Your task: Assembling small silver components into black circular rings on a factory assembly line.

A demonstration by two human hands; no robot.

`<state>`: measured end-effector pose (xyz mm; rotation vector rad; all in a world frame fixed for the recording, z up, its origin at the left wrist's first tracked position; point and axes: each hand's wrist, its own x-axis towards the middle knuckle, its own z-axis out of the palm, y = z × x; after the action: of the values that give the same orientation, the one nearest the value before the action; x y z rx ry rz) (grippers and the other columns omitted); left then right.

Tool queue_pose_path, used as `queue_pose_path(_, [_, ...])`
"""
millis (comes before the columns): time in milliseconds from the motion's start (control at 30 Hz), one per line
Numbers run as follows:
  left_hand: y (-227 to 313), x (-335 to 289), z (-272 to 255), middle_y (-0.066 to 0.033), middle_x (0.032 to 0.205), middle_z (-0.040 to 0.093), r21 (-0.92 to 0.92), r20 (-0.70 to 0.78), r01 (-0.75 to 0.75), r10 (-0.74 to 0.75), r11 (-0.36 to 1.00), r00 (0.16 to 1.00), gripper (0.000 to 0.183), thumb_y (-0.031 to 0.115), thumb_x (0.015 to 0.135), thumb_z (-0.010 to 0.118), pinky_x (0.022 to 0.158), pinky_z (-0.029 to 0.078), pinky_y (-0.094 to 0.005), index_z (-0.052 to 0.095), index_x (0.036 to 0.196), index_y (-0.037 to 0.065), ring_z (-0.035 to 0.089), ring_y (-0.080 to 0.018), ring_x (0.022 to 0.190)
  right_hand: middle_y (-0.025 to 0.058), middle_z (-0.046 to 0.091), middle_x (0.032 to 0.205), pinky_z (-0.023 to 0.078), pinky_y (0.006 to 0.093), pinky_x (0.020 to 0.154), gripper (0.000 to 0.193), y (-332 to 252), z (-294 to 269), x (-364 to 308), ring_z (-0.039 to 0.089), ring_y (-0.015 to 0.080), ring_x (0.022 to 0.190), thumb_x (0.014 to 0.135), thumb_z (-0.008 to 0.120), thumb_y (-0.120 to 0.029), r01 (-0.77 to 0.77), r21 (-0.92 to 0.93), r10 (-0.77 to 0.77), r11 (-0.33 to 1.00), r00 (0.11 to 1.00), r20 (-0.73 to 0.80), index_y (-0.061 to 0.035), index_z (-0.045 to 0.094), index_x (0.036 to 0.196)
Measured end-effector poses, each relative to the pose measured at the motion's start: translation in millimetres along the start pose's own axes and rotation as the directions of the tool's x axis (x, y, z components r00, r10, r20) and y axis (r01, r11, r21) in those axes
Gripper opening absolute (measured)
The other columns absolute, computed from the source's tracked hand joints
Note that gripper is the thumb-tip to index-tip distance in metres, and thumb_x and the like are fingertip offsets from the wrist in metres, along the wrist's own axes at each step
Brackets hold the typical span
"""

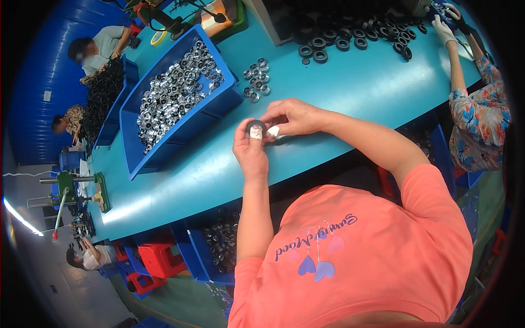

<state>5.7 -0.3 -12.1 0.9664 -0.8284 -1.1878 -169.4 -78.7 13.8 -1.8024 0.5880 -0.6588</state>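
My left hand (249,150) and my right hand (292,117) meet over the teal table (350,82), both gripping one small black ring (256,127). White tape wraps my left thumb tip and a right fingertip. A small cluster of shiny metal parts (256,79) lies on the table just beyond my hands. To the left of my hands stands a blue bin (216,106) filled with several shiny metal ring parts.
A pile of black rings (350,35) lies at the far side of the table. A co-worker's gloved hand (443,30) reaches in at the top right. Other people sit at the far left. A blue bin of dark parts (221,243) sits under the table edge, with red stools beside it.
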Motion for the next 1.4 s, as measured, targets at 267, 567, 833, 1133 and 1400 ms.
queue_pose_path(267, [4.5, -3.1, 8.8, -0.0099, 0.096, 0.067, 0.139, -0.076, -0.011, 0.022, 0.99, 0.997, 0.029, 0.012, 0.101, 0.059, 0.06, 0.056, -0.0273, 0.055, 0.128, 0.001, 0.064, -0.0121, 0.074, 0.0073, 0.065, 0.086, 0.052, 0.0322, 0.065, 0.031, -6.5, 7.7, -3.0, 0.064, 0.019, 0.071, 0.078, 0.076, -0.017, 0.131, -0.155, -0.147, 0.979, 0.984, -0.102, -0.0114, 0.077, 0.109])
queue_pose_path(567, [5.6, 0.4, 5.5, -0.0109, 0.096, 0.068, 0.2, -0.049, 0.065, -0.056, 0.978, 0.997, 0.032, 0.014, 0.104, 0.053, 0.056, 0.056, -0.0266, 0.056, 0.133, 0.001, 0.062, -0.0122, 0.065, 0.0059, 0.065, 0.091, 0.051, 0.0276, 0.066, 0.032, 2.7, 3.8, -2.6, 0.062, 0.0142, 0.073, 0.079, 0.078, -0.011, 0.068, -0.103, -0.082, 0.992, 0.988, -0.134, -0.0092, 0.076, 0.112])
queue_pose_path(833, [2.7, 1.2, 9.8, -0.0084, 0.092, 0.067, 0.141, -0.031, 0.035, -0.031, 0.989, 0.999, 0.037, 0.013, 0.103, 0.057, 0.056, 0.056, -0.0259, 0.054, 0.138, 0.004, 0.06, -0.0098, 0.066, 0.008, 0.069, 0.101, 0.053, 0.0303, 0.077, 0.031, 2.9, 3.3, 0.5, 0.065, 0.0171, 0.09, 0.084, 0.072, -0.009, -0.066, 0.039, 0.071, 0.997, 0.987, -0.141, -0.0087, 0.076, 0.115])
queue_pose_path(1133, [7.7, -2.0, 10.3, -0.0064, 0.089, 0.066, 0.268, -0.061, 0.083, -0.069, 0.96, 0.996, 0.042, 0.009, 0.099, 0.06, 0.055, 0.055, -0.0243, 0.054, 0.141, 0.004, 0.06, -0.0082, 0.067, 0.009, 0.072, 0.091, 0.054, 0.0333, 0.074, 0.032, 14.3, 2.2, 1.5, 0.066, 0.0168, 0.08, 0.085, 0.067, -0.018, 0.041, -0.093, -0.058, 0.995, 0.981, -0.185, -0.0149, 0.077, 0.116])
queue_pose_path(1400, [9.4, -1.5, 15.7, -0.0051, 0.086, 0.065, 0.224, -0.086, 0.023, -0.004, 0.974, 0.996, 0.038, 0.009, 0.099, 0.059, 0.051, 0.051, -0.023, 0.058, 0.137, 0.006, 0.059, -0.0073, 0.066, 0.005, 0.07, 0.095, 0.053, 0.025, 0.062, 0.037, 4.3, -0.1, 2.9, 0.061, 0.0097, 0.071, 0.086, 0.064, -0.009, -0.227, 0.231, 0.244, 0.946, 0.968, -0.05, -0.0096, 0.073, 0.122])
